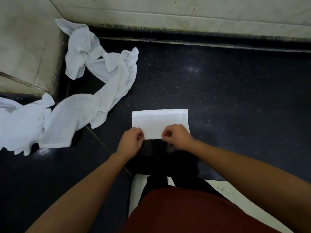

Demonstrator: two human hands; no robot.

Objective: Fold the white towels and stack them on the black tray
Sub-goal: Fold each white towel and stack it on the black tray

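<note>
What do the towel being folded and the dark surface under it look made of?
The folded towel: thin woven cloth, probably cotton, matte, with a faint grid weave and a stitched far hem. The dark surface: likely polished stone such as granite, black with pale speckles and a soft sheen.

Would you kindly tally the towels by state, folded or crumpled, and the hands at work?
folded towel: 1
crumpled towel heap: 1, towels within uncountable
hands, left hand and right hand: 2
Total: 4

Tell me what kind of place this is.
Likely a laundry or utility corner: dark speckled worktop, stained pale wall tiles behind it, and crumpled white towels beside the folded towel.
</note>
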